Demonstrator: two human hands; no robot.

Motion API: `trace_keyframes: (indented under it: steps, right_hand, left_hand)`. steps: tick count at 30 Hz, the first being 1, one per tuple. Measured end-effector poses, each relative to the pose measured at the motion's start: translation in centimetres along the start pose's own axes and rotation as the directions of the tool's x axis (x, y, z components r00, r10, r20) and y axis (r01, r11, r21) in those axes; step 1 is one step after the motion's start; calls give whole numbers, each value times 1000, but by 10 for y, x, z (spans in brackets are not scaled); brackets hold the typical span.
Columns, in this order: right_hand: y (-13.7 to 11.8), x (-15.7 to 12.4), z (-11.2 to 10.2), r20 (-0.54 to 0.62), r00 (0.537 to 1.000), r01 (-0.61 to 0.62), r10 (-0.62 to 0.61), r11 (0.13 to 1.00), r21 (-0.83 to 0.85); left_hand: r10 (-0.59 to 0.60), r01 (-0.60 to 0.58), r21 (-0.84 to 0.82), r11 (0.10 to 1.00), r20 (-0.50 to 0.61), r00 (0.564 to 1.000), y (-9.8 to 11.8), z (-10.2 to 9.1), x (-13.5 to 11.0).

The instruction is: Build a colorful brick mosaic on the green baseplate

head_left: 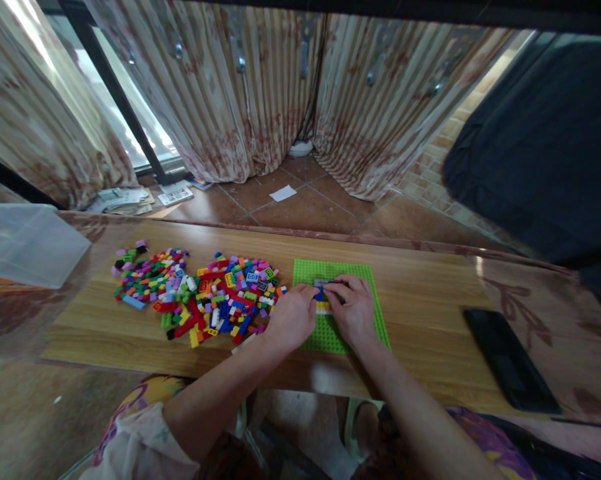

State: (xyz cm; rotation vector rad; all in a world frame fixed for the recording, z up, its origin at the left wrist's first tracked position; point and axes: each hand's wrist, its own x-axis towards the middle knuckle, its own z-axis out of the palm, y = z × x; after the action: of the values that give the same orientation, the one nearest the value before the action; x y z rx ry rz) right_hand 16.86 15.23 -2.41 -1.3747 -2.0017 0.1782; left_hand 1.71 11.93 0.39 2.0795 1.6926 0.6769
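Note:
A green studded baseplate (330, 270) lies on the wooden table (420, 293). A small stack of bricks (322, 295), blue, grey and yellow, stands on the plate between my hands. My left hand (293, 317) is closed with its fingertips against the stack's left side. My right hand (353, 307) curls over the stack from the right and pinches its top. A wide heap of loose coloured bricks (205, 297) spreads over the table just left of my left hand.
A black phone (510, 360) lies on the table at the right. A clear plastic container (25, 243) stands at the far left. Beyond the table are patterned curtains (240, 87), a tiled floor and a dark cloth (545, 147).

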Motion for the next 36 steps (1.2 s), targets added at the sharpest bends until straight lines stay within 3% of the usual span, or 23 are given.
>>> trace_keyframes:
  steps: [6, 15, 21, 27, 32, 36]
  right_hand:
    - [-12, -3, -7, 74, 996, 67, -54, 979, -192]
    - [-24, -7, -18, 241, 967, 155, -78, 935, -318]
    - [-30, -11, -19, 292, 953, 200, -81, 894, -402]
    - [-19, -11, -14, 217, 974, 123, -73, 966, -228]
    - [-8, -4, -19, 127, 992, 14, -15, 1000, 5]
    - [1, 0, -33, 286, 958, -11, -14, 996, 85]
  left_hand:
    - [16, -16, 16, 1000, 15, 1000, 0, 1, -1]
    - [12, -18, 71, 997, 87, 996, 3, -3, -2]
    - [18, -24, 90, 996, 74, 997, 2, -1, -2]
    - [60, -59, 14, 998, -16, 998, -1, -6, 0]
    - [37, -42, -29, 999, -159, 987, -13, -31, 7]
    - [-79, 79, -8, 997, -212, 974, -32, -58, 14]
